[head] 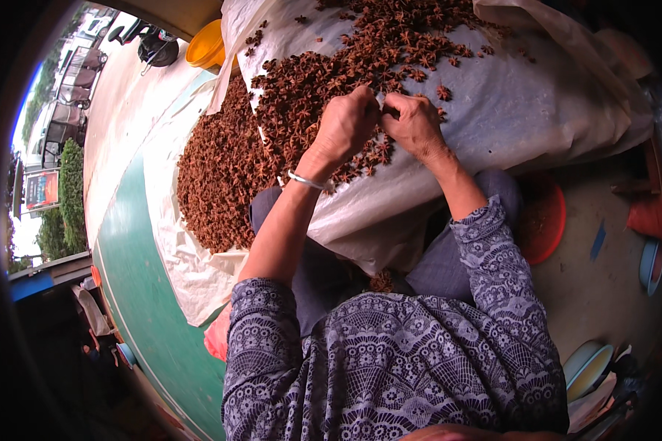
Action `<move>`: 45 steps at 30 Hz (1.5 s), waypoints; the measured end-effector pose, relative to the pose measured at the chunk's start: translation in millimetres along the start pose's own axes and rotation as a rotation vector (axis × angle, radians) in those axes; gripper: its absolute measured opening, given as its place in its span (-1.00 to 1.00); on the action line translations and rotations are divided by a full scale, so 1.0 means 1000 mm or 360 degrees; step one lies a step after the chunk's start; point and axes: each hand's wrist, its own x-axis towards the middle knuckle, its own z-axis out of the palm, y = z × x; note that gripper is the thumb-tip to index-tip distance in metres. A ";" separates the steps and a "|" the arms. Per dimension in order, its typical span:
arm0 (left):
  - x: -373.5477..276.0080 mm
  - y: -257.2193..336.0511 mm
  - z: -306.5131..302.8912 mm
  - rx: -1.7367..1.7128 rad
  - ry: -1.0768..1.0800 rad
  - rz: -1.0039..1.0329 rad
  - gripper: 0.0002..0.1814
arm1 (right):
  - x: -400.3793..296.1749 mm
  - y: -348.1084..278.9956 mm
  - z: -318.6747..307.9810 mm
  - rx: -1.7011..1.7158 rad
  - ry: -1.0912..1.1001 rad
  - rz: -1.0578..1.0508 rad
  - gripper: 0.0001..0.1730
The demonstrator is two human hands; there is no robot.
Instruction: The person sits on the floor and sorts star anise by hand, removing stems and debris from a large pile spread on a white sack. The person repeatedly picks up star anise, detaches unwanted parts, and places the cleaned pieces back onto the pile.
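Dried star anise (pixel 303 99) lies in a broad layer on a pale plastic sheet (pixel 529 105) in front of me. My left hand (pixel 348 122), with a bangle at the wrist, is curled over the right edge of this layer. Close beside it is my right hand (pixel 414 122), its thumb and forefinger drawn together. The fingertips of both hands nearly meet; whether anything small is between them cannot be told. A few single star anise (pixel 444 92) lie on the sheet just beyond my right hand. A large heap of star anise (pixel 215 176) rests lower down at the left.
A white sheet (pixel 171 242) spreads under the heap on the green floor (pixel 127 259). A yellow bucket (pixel 205 45) stands at the upper left. To the right of my knee is a red basin (pixel 546 220); farther off are a blue basin (pixel 652 267) and another basin (pixel 587 366).
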 end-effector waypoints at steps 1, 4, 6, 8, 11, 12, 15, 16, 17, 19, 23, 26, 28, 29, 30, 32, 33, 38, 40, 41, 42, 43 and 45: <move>-0.001 -0.002 -0.001 0.0262 0.0009 0.0015 -0.95 | 0.000 0.000 -0.001 0.0041 -0.0049 0.0094 -0.86; -0.011 -0.023 -0.012 0.1004 0.0076 0.0095 -0.91 | -0.002 -0.007 -0.037 0.1118 -0.1245 0.0425 -0.74; -0.018 -0.032 -0.010 0.1055 0.0027 0.0064 -0.85 | -0.008 -0.015 -0.043 0.1236 -0.2002 0.0546 -0.61; -0.007 -0.025 0.004 0.0776 -0.0131 -0.0197 -0.77 | -0.007 -0.004 -0.034 0.0842 -0.1740 0.0613 -0.70; 0.009 -0.037 0.046 0.0858 -0.0276 -0.0423 -0.83 | 0.000 0.017 -0.019 0.0882 -0.0751 0.0673 -0.79; 0.011 -0.042 0.052 0.0798 -0.0203 -0.0408 -0.83 | -0.001 0.019 -0.017 0.0942 -0.0582 0.0724 -0.77; 0.012 -0.050 0.060 0.0584 -0.0027 -0.0365 -0.83 | 0.002 0.019 -0.009 0.0547 -0.0341 0.0811 -0.66; 0.010 -0.048 0.056 0.0490 0.0001 -0.0348 -0.83 | 0.003 0.017 -0.007 0.0324 -0.0302 0.0829 -0.62; 0.009 -0.046 0.053 0.0395 0.0031 -0.0332 -0.83 | 0.004 0.028 0.005 0.0235 -0.0166 0.0628 -0.58; 0.012 -0.027 0.040 0.0182 0.0128 -0.0309 -0.80 | 0.006 0.041 0.029 0.0056 0.0095 0.0228 -0.50; 0.009 -0.019 0.003 0.0391 -0.0082 0.0047 -0.83 | 0.009 0.022 0.016 0.0662 -0.0171 0.0417 -0.69; 0.007 -0.021 -0.026 0.0966 -0.0151 -0.0045 -0.76 | 0.002 0.010 -0.002 0.0868 -0.0356 0.0534 -0.81; -0.003 -0.026 -0.049 0.0421 -0.0327 0.0216 -0.75 | 0.006 0.007 -0.002 0.0521 -0.0096 0.0192 -0.77; -0.006 -0.023 -0.059 -0.0116 -0.0957 0.0220 -0.89 | 0.006 0.014 -0.001 0.0206 0.0096 -0.0008 -0.72; -0.010 -0.001 -0.064 -0.0381 -0.1402 -0.0052 -0.90 | 0.005 0.019 -0.004 -0.0119 0.0288 -0.0196 -0.66; -0.019 0.008 -0.053 -0.0385 -0.1432 -0.0071 -0.82 | 0.003 0.022 -0.005 -0.0341 0.0368 -0.0262 -0.57; -0.025 -0.001 -0.040 -0.0125 -0.1014 0.0189 -0.77 | 0.003 0.022 -0.003 -0.0233 0.0264 -0.0146 -0.55; -0.032 -0.048 0.016 0.0701 -0.0453 0.0089 -0.90 | 0.002 0.008 0.004 -0.0021 -0.0211 0.0161 -0.49; -0.027 -0.051 0.015 0.0422 -0.0316 0.0071 -0.90 | 0.001 0.016 0.008 -0.0045 -0.0298 0.0100 -0.46; -0.025 -0.052 0.016 0.0284 -0.0248 0.0059 -0.89 | 0.000 0.023 0.015 -0.0010 -0.0224 -0.0089 -0.48; -0.018 -0.039 0.012 0.0191 -0.0182 0.0076 -0.89 | -0.002 0.030 0.022 0.0024 -0.0150 -0.0269 -0.50; -0.010 -0.032 0.008 0.0040 -0.0139 0.0154 -0.88 | -0.001 0.025 0.024 0.0059 -0.0082 -0.0457 -0.52; 0.000 -0.017 0.000 0.0019 -0.0121 0.0082 -0.89 | 0.004 0.017 0.020 0.0185 -0.0255 -0.0194 -0.76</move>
